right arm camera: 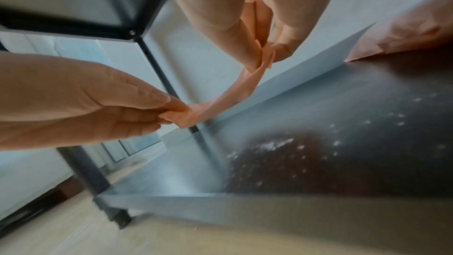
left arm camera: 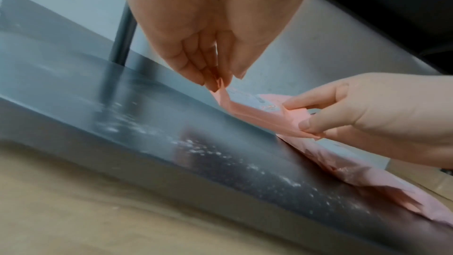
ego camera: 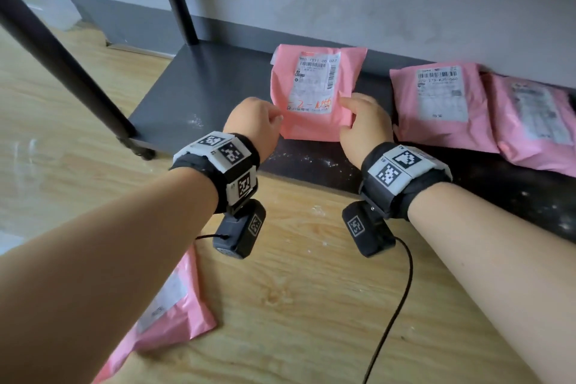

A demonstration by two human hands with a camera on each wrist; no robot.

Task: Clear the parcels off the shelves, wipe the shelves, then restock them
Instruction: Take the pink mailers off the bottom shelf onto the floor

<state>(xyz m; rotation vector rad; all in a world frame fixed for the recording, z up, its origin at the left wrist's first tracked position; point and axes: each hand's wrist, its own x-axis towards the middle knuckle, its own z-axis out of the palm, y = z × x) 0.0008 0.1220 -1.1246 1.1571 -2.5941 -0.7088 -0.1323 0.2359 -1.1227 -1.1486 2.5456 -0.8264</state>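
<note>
A pink parcel [ego camera: 314, 93] with a white label lies on the dark grey bottom shelf [ego camera: 193, 97], its near edge raised. My left hand [ego camera: 252, 125] pinches its near left corner and my right hand [ego camera: 364, 125] pinches its near right corner. In the left wrist view the left hand [left arm camera: 215, 82] nips the pink parcel [left arm camera: 252, 111] at the corner and the right hand [left arm camera: 316, 119] grips the other. The right wrist view shows the right hand [right arm camera: 262, 55] and the left hand [right arm camera: 171, 111] holding the pink parcel [right arm camera: 230, 94] above the shelf [right arm camera: 318, 104].
Two more pink parcels [ego camera: 442, 109] [ego camera: 536, 121] lie on the shelf to the right, against the grey wall. Another pink parcel [ego camera: 168, 305] lies on the wooden floor [ego camera: 296, 305] under my left forearm. A black shelf post [ego camera: 62, 62] stands at left. White dust specks dot the shelf front.
</note>
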